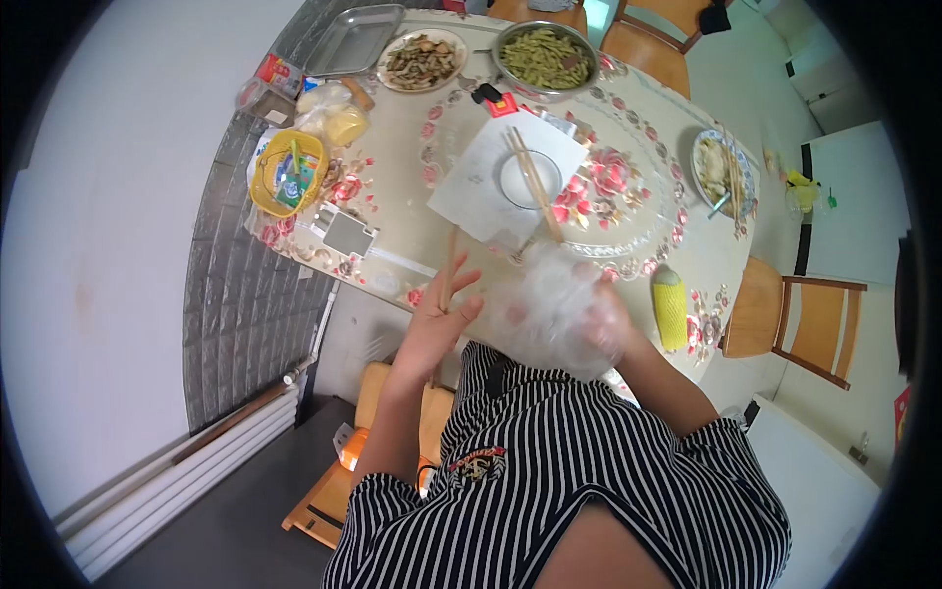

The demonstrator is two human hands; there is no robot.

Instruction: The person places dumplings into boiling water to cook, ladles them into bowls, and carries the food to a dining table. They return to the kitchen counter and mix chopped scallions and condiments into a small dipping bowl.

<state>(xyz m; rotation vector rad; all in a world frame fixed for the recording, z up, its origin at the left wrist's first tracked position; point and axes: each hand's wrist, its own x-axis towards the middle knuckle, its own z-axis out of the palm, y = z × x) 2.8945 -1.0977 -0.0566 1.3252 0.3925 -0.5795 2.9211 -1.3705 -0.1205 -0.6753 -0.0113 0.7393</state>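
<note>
My left hand (439, 325) is over the front table edge, thumb and fingers around thin wooden chopsticks (450, 263) that point up toward the table. Whether it is one stick or a pair lying together is hard to see. My right hand (610, 324) grips a crumpled clear plastic bag (549, 309), partly covering its fingers. Just beyond the bag, a white bowl (520, 183) sits on a white sheet (465, 184), with another pair of chopsticks (533, 175) across its rim.
Along the far side are a metal tray (354, 37), a plate of food (421, 87) and a metal bowl of green pods (497, 71). At left stands a yellow basket (257, 187). To the right are a patterned plate (700, 195) and a yellow net-wrapped item (670, 312).
</note>
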